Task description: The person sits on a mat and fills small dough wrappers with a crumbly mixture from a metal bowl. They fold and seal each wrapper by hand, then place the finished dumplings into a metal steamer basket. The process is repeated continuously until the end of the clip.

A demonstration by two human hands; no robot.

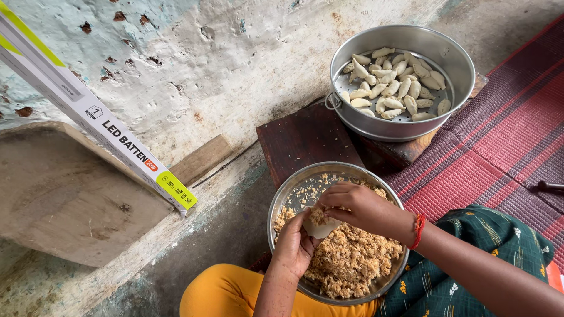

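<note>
Dough wrapper (322, 228), pale and cupped, sits in the left hand (295, 246) over the steel bowl (281, 202) of crumbly brown filling (349, 261); the left grip is curled around it, holding it from below. Right hand (358, 206) reaches across from above, its grip pinched with fingertips (324, 206) pressing a bit of filling onto the wrapper. A red thread bracelet (418, 230) circles the right wrist. Beyond the bowl, on a dark wooden stool (302, 141), stands a metal steamer pot (455, 61) holding many shaped dumplings (392, 85). A long white carton (100, 120) leans against the wall at left.
</note>
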